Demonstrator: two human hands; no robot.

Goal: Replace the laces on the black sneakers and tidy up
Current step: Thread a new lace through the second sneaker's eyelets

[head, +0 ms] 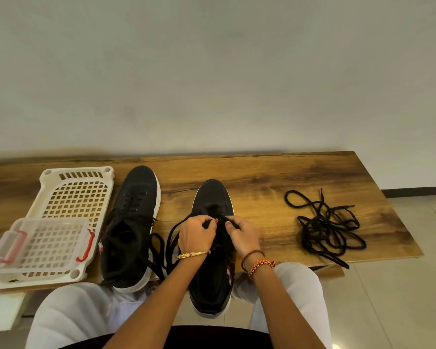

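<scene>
On the brown wooden bench [275,177], the left hand [196,234] and right hand [244,235] each pinch the flat black lace [170,238] over the near black white-soled sneaker [212,248].

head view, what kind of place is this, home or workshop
Probably a home room, not a workshop: a low wooden table against a plain wall, a tiled floor and a white plastic basket.

On the table [275,177], the tray [73,195] is sitting at the left with a lidded box [39,244] on its near part, two sneakers [130,222] [212,268] are lying side by side right of it, and loose laces [327,227] are lying farther right.
</scene>
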